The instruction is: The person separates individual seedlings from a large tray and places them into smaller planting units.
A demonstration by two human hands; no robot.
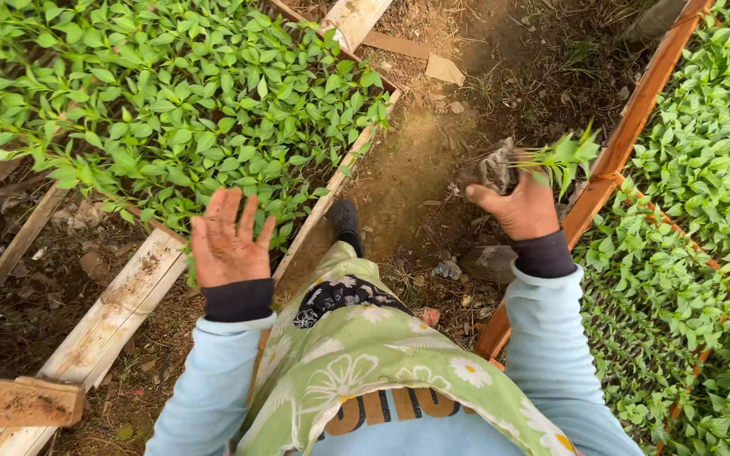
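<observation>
My left hand [228,239] is spread flat with its fingers apart, hovering at the near edge of a dense bed of small green seedlings [171,101] and holding nothing. My right hand [524,204] is closed around a seedling plug [542,160], a clump of dark soil with green leaves sticking out to the right. It hangs over the dirt path, just left of an orange wooden frame rail [627,135].
A second seedling bed [686,253] fills the right side behind the orange rail. Pale wooden planks [120,312] edge the left bed. A bare dirt path [416,169] runs between the beds, with my dark shoe [345,221] on it.
</observation>
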